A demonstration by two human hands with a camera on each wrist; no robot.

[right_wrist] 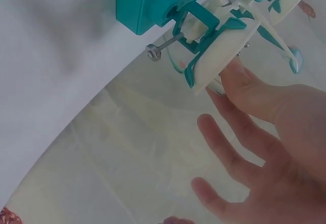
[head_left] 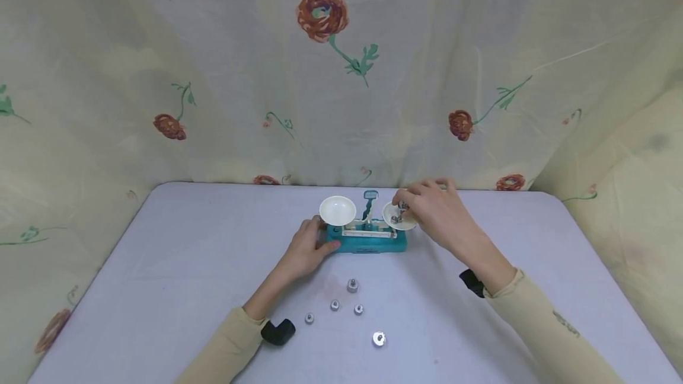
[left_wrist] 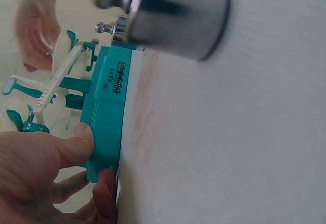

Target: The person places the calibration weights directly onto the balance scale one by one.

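Note:
A teal balance scale (head_left: pixel 368 246) with two white pans stands near the table's far edge. My left hand (head_left: pixel 305 252) grips the left end of its base, thumb on the near side, as the left wrist view shows. Over the right pan (head_left: pixel 407 226), my right hand (head_left: pixel 439 213) pinches a small metal weight (right_wrist: pixel 216 85) between thumb and finger, its other fingers spread. Other small metal weights (head_left: pixel 396 218) lie in that pan, partly hidden by the hand. Nothing lies in the left pan (head_left: pixel 338 210).
Several knobbed metal weights stand on the table nearer me, among them a larger one (head_left: pixel 353 285) and a front one (head_left: pixel 379 339). A pale cloth covers the table (head_left: pixel 203 265). Flower-patterned fabric (head_left: pixel 240 76) hangs right behind the table's far edge.

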